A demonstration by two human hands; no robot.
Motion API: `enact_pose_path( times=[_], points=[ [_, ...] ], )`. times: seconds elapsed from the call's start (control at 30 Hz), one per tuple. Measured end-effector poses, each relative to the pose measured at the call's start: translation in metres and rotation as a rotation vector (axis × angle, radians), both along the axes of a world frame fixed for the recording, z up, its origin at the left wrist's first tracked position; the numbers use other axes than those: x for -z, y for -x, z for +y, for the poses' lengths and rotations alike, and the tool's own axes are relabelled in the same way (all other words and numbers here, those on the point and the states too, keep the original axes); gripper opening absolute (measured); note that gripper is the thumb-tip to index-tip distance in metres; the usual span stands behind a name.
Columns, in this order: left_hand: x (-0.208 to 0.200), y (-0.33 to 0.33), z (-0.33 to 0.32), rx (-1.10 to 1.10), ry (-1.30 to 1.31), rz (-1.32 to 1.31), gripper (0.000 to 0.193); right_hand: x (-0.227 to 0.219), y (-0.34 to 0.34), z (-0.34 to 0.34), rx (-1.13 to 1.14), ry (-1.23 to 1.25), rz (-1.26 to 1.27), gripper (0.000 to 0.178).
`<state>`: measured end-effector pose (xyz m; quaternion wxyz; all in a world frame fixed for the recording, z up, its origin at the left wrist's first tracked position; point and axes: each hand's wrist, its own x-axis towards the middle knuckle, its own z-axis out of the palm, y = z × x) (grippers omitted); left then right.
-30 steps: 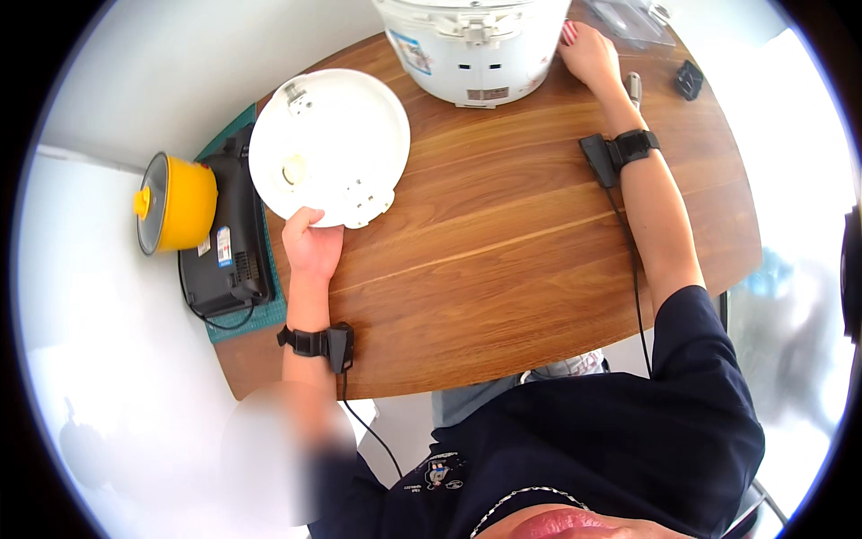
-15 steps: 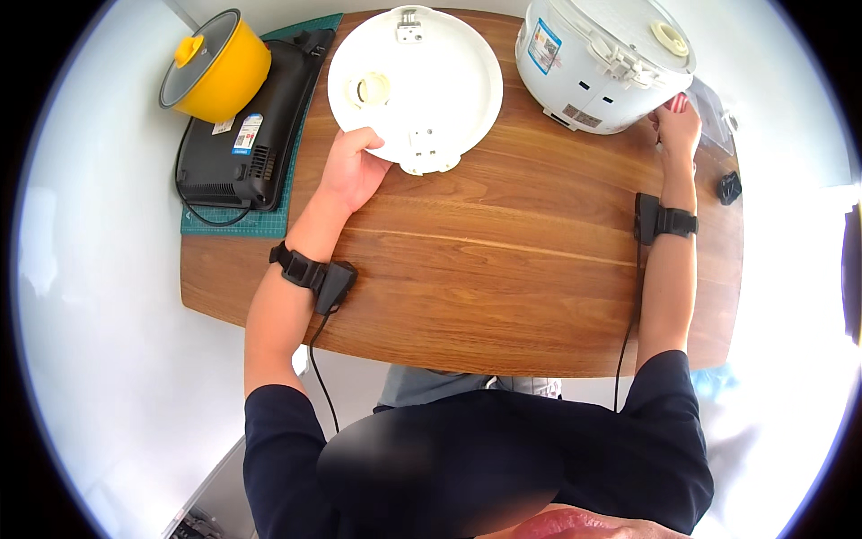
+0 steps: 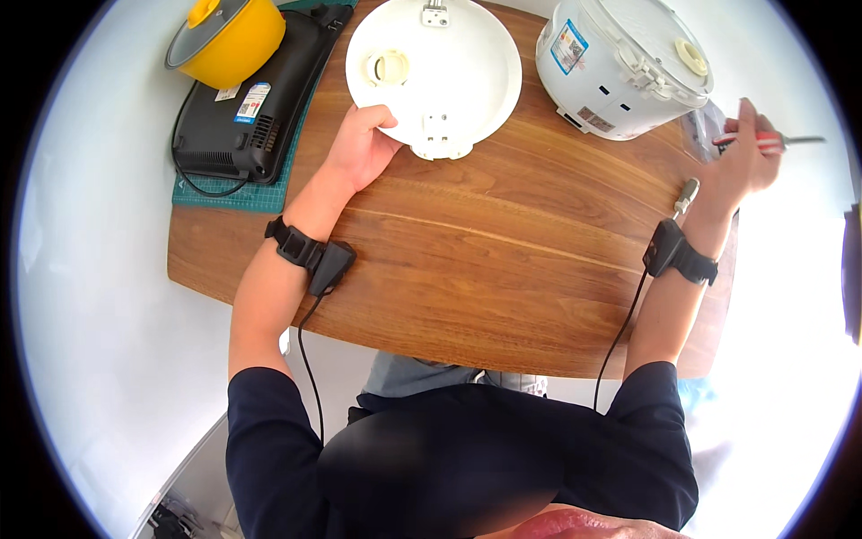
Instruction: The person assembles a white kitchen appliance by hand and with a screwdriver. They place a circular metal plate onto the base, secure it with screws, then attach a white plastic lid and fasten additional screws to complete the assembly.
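My left hand (image 3: 364,148) grips the near left rim of a round white lid cover (image 3: 476,72), with the thumb on top. The cover lies with its hollow inner side up, showing a cream ring (image 3: 388,67) and metal fittings at its far and near edges. My right hand (image 3: 750,162) is closed round a screwdriver (image 3: 769,141) with a red and black handle, its metal shaft pointing right. This hand is raised near the table's right edge, beside the white rice cooker (image 3: 611,81). Close to my right wrist lies a small grey piece (image 3: 687,195) that looks like a plug.
At the left, a yellow pot (image 3: 235,45) with a grey lid stands on a black appliance (image 3: 215,148), over a green cutting mat (image 3: 215,198). A clear plastic bag (image 3: 702,130) lies beside the cooker. Cables run from the black straps on both wrists.
My right hand has lifted and moved right, away from beside the cooker's base, and the screwdriver now shows in it. My left hand keeps its hold on the cover. The whole view has shifted slightly.
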<state>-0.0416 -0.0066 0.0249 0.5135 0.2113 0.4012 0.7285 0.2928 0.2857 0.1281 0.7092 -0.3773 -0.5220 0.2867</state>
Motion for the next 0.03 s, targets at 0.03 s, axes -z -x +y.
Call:
enact_pose_path(
  times=[0.03],
  points=[
    [0.0050,0.0038,0.0002,0.011,-0.005,0.006,0.069,-0.0071,-0.0019,-0.0079,-0.016,-0.047,0.002,0.036]
  ],
)
